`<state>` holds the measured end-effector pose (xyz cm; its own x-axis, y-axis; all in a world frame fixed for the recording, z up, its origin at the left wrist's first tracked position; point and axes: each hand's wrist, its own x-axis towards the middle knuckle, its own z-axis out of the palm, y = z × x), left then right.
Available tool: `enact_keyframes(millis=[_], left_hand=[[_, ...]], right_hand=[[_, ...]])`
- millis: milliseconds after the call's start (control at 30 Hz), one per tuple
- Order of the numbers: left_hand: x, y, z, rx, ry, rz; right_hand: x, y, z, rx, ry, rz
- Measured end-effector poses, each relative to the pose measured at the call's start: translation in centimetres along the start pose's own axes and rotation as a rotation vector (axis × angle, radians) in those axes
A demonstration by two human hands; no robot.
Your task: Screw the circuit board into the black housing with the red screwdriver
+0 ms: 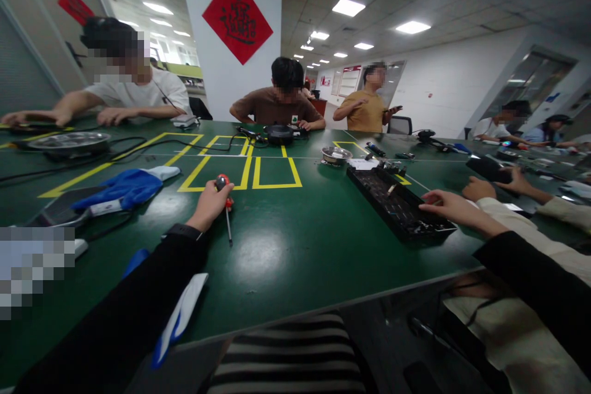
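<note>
My left hand (212, 200) is closed around the handle of a screwdriver (228, 225), whose metal shaft points down toward the green table. To the right lies a long, open black casing (376, 200), tilted away from me, with small pieces inside. My right hand (446, 206) reaches over its near right rim, fingers drawn together just inside it. Whatever these fingers pinch, if anything, is too small to make out. At the casing's far end stands a round metal bowl (335, 155) beside some small parts.
Blue-and-white gloves (127, 188) lie at the left, with another glove (180, 320) at the near edge. Yellow tape (277, 186) marks rectangles on the green table (286, 283). Black cables and a metal dish (69, 141) are far left. A co-worker's hands (480, 189) are close on my right.
</note>
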<state>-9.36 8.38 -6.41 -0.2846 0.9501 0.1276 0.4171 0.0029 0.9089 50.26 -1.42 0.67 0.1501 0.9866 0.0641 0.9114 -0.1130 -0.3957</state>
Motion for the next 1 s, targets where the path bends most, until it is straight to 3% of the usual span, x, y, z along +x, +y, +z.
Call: enact_keyframes(millis=[133,200,633,867,933,1000], left_hand=[[0.3,-0.3,0.1,0.031,0.011,0.012],[0.4,-0.4,0.1,0.035,0.012,0.021],[0.5,-0.7,0.0,0.030,-0.004,0.037],[0.4,-0.6,-0.1,0.024,-0.008,0.043],[0.4,-0.5,-0.1,0.026,-0.005,0.044],[0.3,-0.5,-0.1,0.025,-0.003,0.043]], right_hand=[[-1.0,-0.2,0.6,-0.210,-0.271,-0.151],[-1.2,-0.2,1.0,-0.242,-0.302,-0.182],[-1.9,-0.7,1.2,-0.308,-0.220,-0.308],[-1.7,-0.2,0.5,-0.238,-0.177,-0.236],[-1.1,-0.4,0.2,-0.218,-0.136,-0.214],[0.1,-0.6,0.0,-0.214,-0.013,-0.239]])
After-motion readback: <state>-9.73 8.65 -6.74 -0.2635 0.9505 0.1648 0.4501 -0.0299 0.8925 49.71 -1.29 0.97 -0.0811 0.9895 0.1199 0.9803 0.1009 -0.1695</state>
